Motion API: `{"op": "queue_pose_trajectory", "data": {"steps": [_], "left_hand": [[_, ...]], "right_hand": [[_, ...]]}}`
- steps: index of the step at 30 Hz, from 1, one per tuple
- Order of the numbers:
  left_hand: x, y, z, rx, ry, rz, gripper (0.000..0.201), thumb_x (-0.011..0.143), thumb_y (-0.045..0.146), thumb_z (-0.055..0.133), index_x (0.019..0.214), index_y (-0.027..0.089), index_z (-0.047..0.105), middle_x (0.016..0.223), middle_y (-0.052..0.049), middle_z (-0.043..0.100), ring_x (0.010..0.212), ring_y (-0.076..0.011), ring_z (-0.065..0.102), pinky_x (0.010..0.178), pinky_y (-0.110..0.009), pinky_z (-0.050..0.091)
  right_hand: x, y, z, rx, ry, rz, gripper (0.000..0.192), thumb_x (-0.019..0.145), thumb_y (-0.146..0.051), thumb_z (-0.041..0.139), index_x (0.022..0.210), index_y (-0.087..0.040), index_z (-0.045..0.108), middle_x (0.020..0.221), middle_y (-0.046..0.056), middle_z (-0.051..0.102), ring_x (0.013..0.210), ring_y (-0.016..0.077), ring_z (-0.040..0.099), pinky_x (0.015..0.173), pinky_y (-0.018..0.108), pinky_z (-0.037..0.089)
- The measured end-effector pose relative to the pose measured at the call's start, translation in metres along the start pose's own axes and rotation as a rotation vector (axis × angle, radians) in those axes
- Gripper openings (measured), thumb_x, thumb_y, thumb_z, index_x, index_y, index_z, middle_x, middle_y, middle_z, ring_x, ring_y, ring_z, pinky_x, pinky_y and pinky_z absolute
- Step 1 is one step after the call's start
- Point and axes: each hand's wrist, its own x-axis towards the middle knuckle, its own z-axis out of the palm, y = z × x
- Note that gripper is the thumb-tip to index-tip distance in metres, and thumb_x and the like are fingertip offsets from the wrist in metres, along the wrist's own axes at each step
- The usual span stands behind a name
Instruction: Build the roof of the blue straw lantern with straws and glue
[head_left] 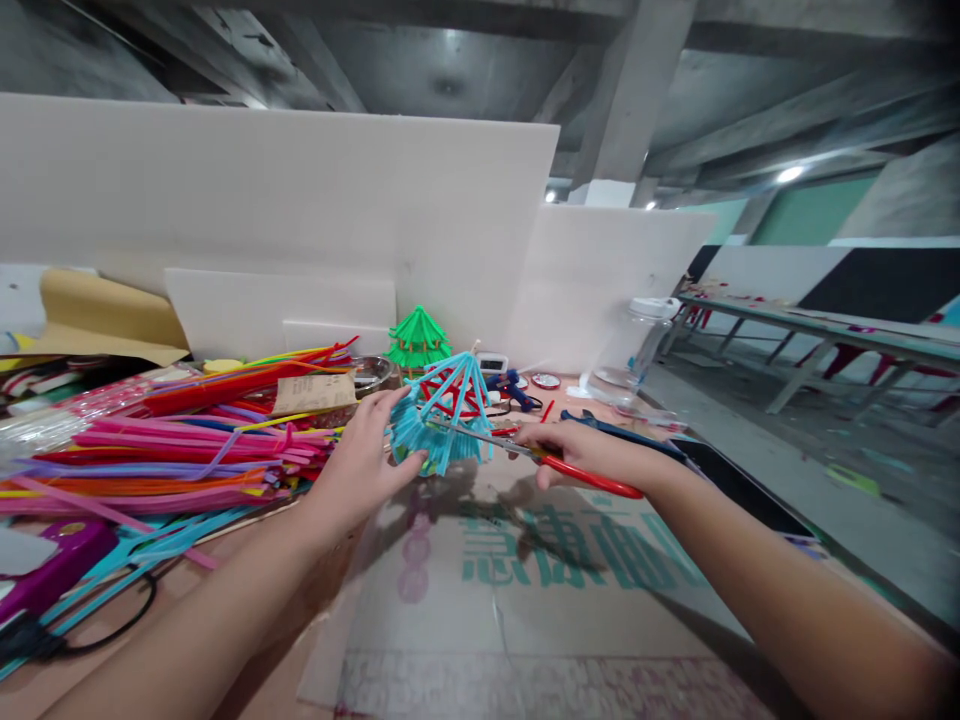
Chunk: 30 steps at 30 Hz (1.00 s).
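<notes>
Blue umbrella [444,418] between hands, above cardboard [525,600]

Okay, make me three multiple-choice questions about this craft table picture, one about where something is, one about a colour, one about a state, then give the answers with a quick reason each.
1. Where does the heap of coloured sticks lie?
A. To the left of the left hand
B. On the far bench at the right
C. Inside the clear jar

2. What colour are the handles of the scissors?
A. Green
B. Red
C. Yellow

3. How is the blue pagoda model placed?
A. Lying flat under the cardboard
B. Standing alone, untouched
C. Held up by the left hand, with the scissor blades at it

Answers:
1 A, the heap spreads over the table beside the left hand.
2 B, red loops show at the right hand.
3 C, the fingers grip its left edge while the blades reach into its fringe.
</notes>
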Motion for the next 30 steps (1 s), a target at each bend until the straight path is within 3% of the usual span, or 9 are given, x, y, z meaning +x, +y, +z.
{"op": "queue_pose_trajectory", "data": {"steps": [6,18,25,30], "left_hand": [[-0.001,0.0,0.001,-0.004,-0.004,-0.004,0.069,0.078,0.031,0.064,0.139,0.02,0.034,0.134,-0.012,0.042,0.127,-0.0275,0.043,0.107,-0.043,0.037],[0.0,-0.001,0.0,-0.007,-0.008,0.009,0.069,0.076,0.027,0.064,0.138,0.022,0.036,0.132,-0.011,0.044,0.125,-0.0278,0.044,0.106,-0.043,0.037],[0.0,-0.009,0.005,-0.011,0.011,-0.037,0.067,0.079,0.035,0.063,0.138,0.02,0.037,0.134,-0.013,0.044,0.128,-0.0283,0.043,0.108,-0.044,0.036],[-0.001,-0.018,0.009,-0.045,0.035,-0.16,0.064,0.081,0.039,0.062,0.137,0.019,0.038,0.133,-0.014,0.045,0.128,-0.0288,0.042,0.107,-0.047,0.036]], "right_hand": [[0.0,-0.006,0.0,-0.068,-0.003,0.03,0.037,0.08,-0.048,0.064,0.1,-0.017,0.067,0.128,0.012,0.058,0.114,0.0283,0.053,0.093,0.039,0.045],[-0.002,0.001,0.005,-0.055,0.026,-0.023,0.04,0.08,-0.043,0.065,0.118,-0.028,0.064,0.129,0.004,0.058,0.115,0.0264,0.056,0.097,0.037,0.042],[-0.001,0.002,0.004,-0.004,-0.014,0.003,0.038,0.082,-0.041,0.061,0.118,-0.027,0.064,0.128,0.006,0.06,0.104,0.0247,0.06,0.085,0.034,0.046],[-0.001,0.01,0.003,-0.102,-0.121,-0.007,0.038,0.077,-0.045,0.066,0.109,-0.023,0.067,0.101,0.003,0.069,0.09,0.0225,0.061,0.076,0.03,0.045]]}}
